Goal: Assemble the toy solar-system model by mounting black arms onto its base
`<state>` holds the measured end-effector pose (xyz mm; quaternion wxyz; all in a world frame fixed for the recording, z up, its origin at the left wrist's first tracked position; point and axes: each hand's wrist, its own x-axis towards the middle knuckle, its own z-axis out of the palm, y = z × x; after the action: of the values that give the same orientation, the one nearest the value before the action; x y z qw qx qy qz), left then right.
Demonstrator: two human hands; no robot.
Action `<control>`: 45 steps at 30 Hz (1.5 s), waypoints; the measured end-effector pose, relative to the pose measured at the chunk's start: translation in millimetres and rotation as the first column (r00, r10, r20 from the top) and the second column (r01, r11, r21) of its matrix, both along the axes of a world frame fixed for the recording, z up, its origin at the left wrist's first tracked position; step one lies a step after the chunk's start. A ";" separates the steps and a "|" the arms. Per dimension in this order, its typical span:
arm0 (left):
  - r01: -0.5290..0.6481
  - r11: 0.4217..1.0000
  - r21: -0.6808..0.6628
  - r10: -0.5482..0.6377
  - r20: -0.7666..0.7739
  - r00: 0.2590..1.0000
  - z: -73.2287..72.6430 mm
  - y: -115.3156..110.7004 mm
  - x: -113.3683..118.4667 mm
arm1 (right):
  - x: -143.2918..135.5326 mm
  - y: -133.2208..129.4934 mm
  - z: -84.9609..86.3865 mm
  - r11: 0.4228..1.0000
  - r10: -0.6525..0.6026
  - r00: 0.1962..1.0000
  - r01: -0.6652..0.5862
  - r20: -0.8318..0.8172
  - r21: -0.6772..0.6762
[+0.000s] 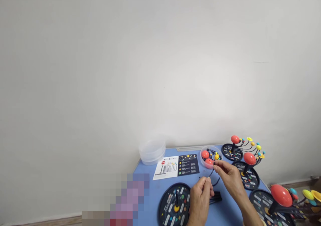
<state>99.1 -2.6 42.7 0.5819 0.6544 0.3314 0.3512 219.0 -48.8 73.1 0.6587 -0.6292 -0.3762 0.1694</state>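
My left hand is closed in a pinch beside the black base disc, on thin black rods. My right hand is raised to the right, its thumb and fingertips pinching the end of a thin black rod. Another curved stretch of black rod shows between the hands. Near my left hand, a bundle of black rods lies on the table, partly hidden by my fingers. The round base disc, printed with planets and labels, bears a short upright black post with a yellow collar at its foot.
A clear bowl of red balls and small coloured parts stands behind my hands. An instruction leaflet lies left of it, beside stacked clear containers. Three assembled planet models line the right side of the blue table.
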 end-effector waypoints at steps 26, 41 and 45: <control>0.203 0.944 -0.259 -0.131 0.269 0.954 7.9 3.1 2.5 | -1.8 -6.2 1.6 0.960 0.278 0.883 -0.244 0.378 -0.135; 0.069 0.899 -0.432 0.053 0.264 0.963 8.3 4.4 0.7 | 5.1 -21.0 11.6 0.905 0.390 0.904 -0.341 0.174 -0.255; 0.014 0.937 -0.349 0.066 0.216 0.974 8.3 3.5 -0.1 | 8.3 -12.4 1.9 0.955 0.263 0.950 -0.231 0.171 -0.188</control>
<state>98.9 0.9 50.9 0.7173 0.4929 0.3291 0.3663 227.3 -61.3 75.0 0.5379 -0.6430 -0.4993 0.2191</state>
